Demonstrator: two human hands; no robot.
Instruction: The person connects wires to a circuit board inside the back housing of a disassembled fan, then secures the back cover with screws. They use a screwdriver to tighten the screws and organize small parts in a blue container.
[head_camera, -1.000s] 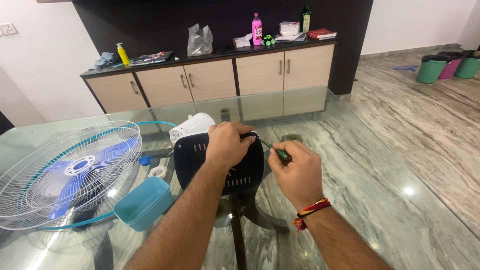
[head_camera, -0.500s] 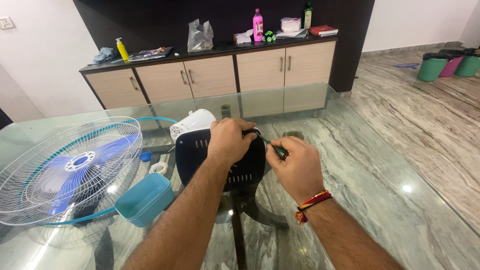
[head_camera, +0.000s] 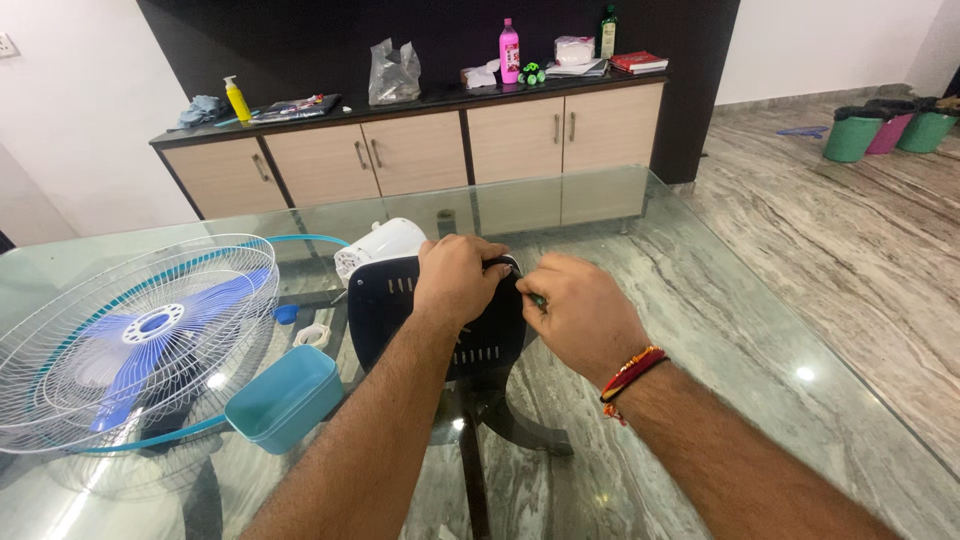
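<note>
Motor cover (head_camera: 400, 315) gripped by both hands, mid-table.

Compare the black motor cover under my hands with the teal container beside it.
The black motor cover is dark, slotted with vents and gripped by the left hand; the teal container is light blue-green, plain-sided and untouched. The cover stands upright against the white motor; the container lies tilted by the fan guard. Both rest on the glass table.
</note>
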